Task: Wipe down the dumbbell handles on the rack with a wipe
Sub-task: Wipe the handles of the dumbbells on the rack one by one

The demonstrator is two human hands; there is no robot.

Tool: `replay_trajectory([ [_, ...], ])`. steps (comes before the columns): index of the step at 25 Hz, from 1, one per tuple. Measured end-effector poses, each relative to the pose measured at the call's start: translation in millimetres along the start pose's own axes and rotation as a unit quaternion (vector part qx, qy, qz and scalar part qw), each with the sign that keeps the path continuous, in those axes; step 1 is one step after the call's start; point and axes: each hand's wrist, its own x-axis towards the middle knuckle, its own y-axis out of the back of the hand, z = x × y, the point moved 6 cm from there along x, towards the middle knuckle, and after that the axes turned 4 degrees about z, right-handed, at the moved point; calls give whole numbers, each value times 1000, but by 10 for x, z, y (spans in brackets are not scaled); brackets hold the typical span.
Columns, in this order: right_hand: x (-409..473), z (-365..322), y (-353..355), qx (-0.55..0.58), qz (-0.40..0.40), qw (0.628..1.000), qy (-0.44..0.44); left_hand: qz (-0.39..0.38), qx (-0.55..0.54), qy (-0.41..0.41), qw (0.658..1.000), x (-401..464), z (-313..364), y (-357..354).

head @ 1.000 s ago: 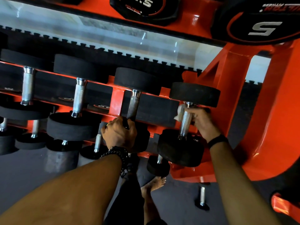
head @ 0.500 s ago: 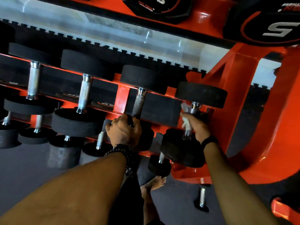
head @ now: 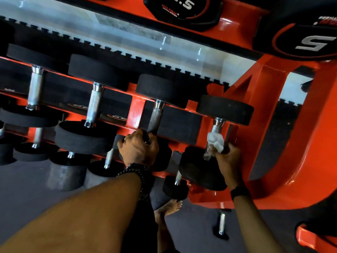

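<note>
Black dumbbells with knurled metal handles lie in a row on the orange rack (head: 264, 110). My right hand (head: 228, 161) pinches a crumpled white wipe (head: 215, 143) against the lower part of the handle of the rightmost dumbbell (head: 225, 109). My left hand (head: 137, 149) grips the lower end of the neighbouring dumbbell's dark handle (head: 155, 117). Two more dumbbells (head: 94, 105) sit to the left, with bright bare handles.
Smaller dumbbells (head: 106, 160) stand on the lower tier. Weight plates marked 2.5 (head: 182, 10) and 5 (head: 308, 41) hang above. A small dumbbell (head: 221, 226) lies on the dark floor near my bare foot (head: 168, 207). The rack's orange upright closes off the right side.
My right hand slid the wipe down the rightmost handle, toward the lower weight head. My left hand kept its grip on the neighbouring handle.
</note>
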Motion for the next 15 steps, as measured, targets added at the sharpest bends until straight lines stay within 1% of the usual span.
replay_trajectory([
  [1,-3,15,-15,-10,-1,1000,18,2,1,5,1000,-4,-2,12],
  [2,4,-16,27,-28,21,999,19,-1,3,-2,1000,5,-35,-18],
  [3,121,28,10,-22,37,998,35,-11,8,9,1000,-7,-24,0],
  [4,209,-99,5,-12,40,997,58,-1,9,8,1000,-4,-25,1],
  [6,389,-122,-25,6,52,997,61,14,8,2,1000,-16,-1,8],
  [8,256,42,-21,-17,45,998,38,19,7,-1,1000,-17,7,10],
  [10,14,274,-38,-93,-11,995,37,16,12,-3,1000,-7,0,3],
  [11,4,302,-53,-98,-29,994,35,15,13,-2,1000,-11,7,17],
  [12,105,225,-65,-80,-17,996,28,18,12,-3,1000,-9,3,15],
  [14,395,-47,-82,7,38,999,24,14,14,-4,1000,-5,-7,-1],
  [15,481,-92,-87,12,58,998,31,11,14,1,1000,0,-13,1],
])
